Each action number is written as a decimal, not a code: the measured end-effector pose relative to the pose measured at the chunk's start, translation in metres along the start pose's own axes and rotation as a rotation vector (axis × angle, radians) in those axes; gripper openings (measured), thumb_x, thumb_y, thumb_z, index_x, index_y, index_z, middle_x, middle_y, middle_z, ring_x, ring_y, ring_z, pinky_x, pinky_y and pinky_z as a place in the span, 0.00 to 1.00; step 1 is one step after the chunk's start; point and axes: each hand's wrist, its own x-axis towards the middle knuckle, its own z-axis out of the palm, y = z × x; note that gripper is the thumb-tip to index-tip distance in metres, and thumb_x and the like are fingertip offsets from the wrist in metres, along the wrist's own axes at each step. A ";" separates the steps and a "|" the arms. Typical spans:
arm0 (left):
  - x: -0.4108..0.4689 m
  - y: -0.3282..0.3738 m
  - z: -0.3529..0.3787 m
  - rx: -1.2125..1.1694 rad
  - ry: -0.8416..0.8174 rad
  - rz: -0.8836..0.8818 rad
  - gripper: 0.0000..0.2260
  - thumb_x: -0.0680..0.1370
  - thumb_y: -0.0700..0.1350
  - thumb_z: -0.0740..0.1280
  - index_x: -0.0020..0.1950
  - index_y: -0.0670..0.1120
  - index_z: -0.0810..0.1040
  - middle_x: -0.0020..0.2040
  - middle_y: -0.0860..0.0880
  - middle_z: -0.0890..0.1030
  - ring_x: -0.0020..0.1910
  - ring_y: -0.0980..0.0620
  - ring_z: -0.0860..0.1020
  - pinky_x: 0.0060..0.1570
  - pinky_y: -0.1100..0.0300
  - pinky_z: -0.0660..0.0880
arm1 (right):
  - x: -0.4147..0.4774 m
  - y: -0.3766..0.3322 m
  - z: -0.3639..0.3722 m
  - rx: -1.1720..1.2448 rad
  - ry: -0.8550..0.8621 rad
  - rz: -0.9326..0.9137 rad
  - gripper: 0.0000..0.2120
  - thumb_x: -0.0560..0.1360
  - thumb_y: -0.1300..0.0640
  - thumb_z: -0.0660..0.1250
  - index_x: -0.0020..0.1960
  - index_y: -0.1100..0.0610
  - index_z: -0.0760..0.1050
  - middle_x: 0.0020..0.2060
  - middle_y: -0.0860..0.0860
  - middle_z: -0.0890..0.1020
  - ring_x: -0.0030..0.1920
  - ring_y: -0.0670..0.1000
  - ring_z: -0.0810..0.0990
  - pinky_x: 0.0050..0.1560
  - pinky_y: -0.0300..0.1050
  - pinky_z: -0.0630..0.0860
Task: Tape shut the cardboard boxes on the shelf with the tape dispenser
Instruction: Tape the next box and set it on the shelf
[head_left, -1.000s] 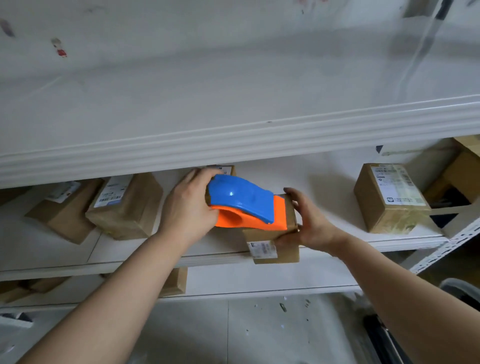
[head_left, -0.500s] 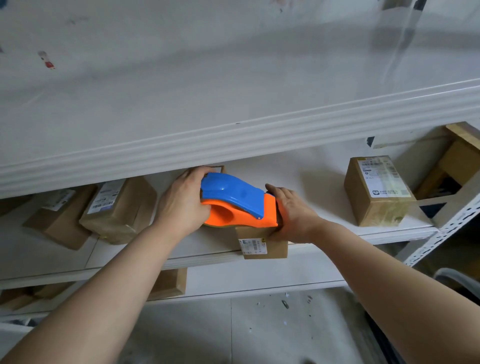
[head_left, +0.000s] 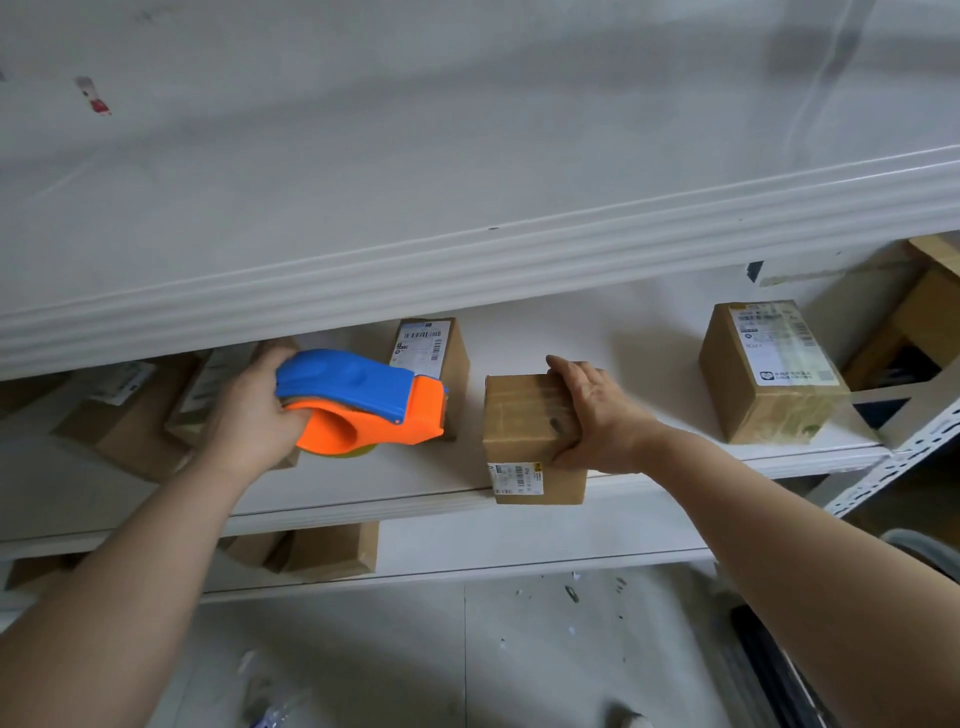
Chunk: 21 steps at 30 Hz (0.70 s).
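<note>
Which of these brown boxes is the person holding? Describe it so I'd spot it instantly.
Find the middle white shelf. At its front edge, right of the orange tape dispenser, sits the box. Alone among its neighbours, it overhangs the edge, gripped by the right hand.

Tape dispenser (head_left: 363, 402): blue top, orange body. Boxes (head_left: 524, 431): plain brown cardboard, with white labels (head_left: 514, 478) printed in black barcodes. Shelf (head_left: 363, 483): white. Floor (head_left: 467, 649): pale grey, speckled with dark flecks.

Left hand (head_left: 249, 415) grips tape dispenser (head_left: 363, 402); right hand (head_left: 597, 415) holds box (head_left: 519, 421).
</note>
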 end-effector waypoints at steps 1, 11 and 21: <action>0.000 -0.003 0.003 -0.012 -0.014 -0.009 0.23 0.67 0.31 0.66 0.60 0.45 0.75 0.49 0.41 0.81 0.47 0.39 0.79 0.45 0.50 0.75 | 0.000 0.000 0.000 -0.005 0.003 -0.004 0.53 0.62 0.51 0.76 0.78 0.53 0.48 0.71 0.49 0.62 0.72 0.51 0.58 0.72 0.53 0.61; -0.010 0.005 0.051 -0.001 -0.077 -0.012 0.18 0.69 0.34 0.65 0.56 0.47 0.72 0.48 0.43 0.80 0.46 0.38 0.78 0.41 0.48 0.76 | -0.003 -0.007 -0.001 -0.092 -0.035 0.017 0.54 0.66 0.51 0.75 0.79 0.53 0.43 0.76 0.51 0.53 0.77 0.52 0.47 0.76 0.55 0.51; -0.009 0.006 0.053 0.023 -0.076 0.004 0.20 0.70 0.34 0.65 0.61 0.45 0.72 0.52 0.43 0.79 0.48 0.39 0.78 0.40 0.51 0.74 | -0.007 -0.058 0.021 -0.678 -0.110 -0.163 0.59 0.68 0.34 0.69 0.77 0.58 0.31 0.77 0.54 0.36 0.76 0.56 0.33 0.75 0.63 0.40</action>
